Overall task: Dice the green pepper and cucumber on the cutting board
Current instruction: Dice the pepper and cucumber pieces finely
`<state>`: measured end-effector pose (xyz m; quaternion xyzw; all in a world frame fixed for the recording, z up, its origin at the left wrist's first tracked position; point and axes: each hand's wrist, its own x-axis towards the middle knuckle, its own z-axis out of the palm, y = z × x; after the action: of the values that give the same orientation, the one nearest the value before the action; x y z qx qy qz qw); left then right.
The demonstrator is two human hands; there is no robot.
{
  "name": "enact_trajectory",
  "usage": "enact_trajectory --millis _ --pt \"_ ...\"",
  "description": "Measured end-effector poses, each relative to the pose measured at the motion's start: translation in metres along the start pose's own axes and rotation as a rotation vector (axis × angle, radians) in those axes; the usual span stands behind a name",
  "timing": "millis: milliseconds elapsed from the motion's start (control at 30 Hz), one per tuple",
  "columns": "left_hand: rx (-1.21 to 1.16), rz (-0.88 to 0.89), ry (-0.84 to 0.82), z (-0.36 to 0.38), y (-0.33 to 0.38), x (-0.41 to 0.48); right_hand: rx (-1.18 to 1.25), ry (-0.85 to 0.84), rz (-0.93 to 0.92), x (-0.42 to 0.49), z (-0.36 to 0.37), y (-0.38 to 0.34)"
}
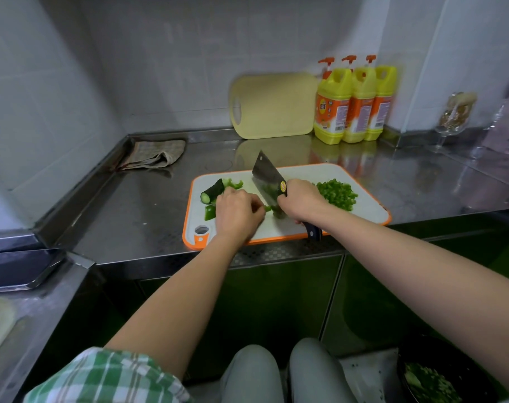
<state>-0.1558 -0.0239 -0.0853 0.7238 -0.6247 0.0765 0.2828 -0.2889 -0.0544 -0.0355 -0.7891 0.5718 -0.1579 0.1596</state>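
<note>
A white plastic cutting board [311,173] with an orange rim lies flat on a shiny stainless-steel counter [148,205]. On its far left corner sits a stubby, dark-skinned piece of cucumber [213,190], cut end pale, with a curled chunk of glossy green pepper [233,183] just beside it and a flat pepper strip [209,212] nearer the front edge. On the right side of the board is a loose heap of small diced pepper [337,194]. Low at the right, a dark bowl [439,353] holds chopped green bits. Against the tiled wall lean a pale yellow board [273,106] and three yellow detergent bottles [355,106] with orange pumps; a crumpled checked cloth [156,155] lies in the counter's left corner. The left hand [237,212] is arched over the board's middle, fingertips curled down and pinching a thin pepper piece [268,208] against the board. The right hand [301,199] is wrapped around the dark handle of a broad steel cleaver [266,177], whose edge rests on the board just beside the left fingertips.
</note>
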Motion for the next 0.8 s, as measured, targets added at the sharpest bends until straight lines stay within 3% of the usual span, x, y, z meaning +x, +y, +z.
enact_trajectory --millis 633,800 --pt "-0.015 0.012 -0.013 -0.002 -0.007 0.000 -0.029 -0.138 -0.008 -0.003 -0.009 -0.011" --pt "-0.032 0.017 0.003 0.001 -0.006 0.002 -0.020 -0.053 -0.014 0.003 -0.001 -0.006"
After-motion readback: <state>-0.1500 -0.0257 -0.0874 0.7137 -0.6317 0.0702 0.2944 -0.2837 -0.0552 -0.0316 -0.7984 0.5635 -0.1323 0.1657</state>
